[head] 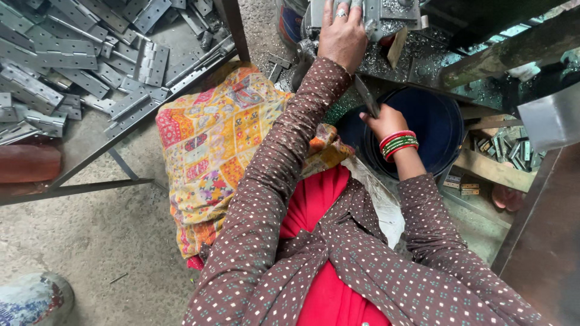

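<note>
Workshop floor lies below; your left hand [342, 37] rests flat on the metal machine [386, 15], your right hand's [382, 122] grip clenches a metal strip [367, 95] above the blue bucket [432, 130]

Hinge pile [72, 60] on table; patterned cloth [211, 145] beside.

A low metal-framed desk [90, 151] at upper left carries a heap of grey steel hinges [72, 54], while the bare concrete floor [109, 235] beneath holds a dark blue bucket [444, 130] and scattered small hinges [462, 184] beside it.
</note>
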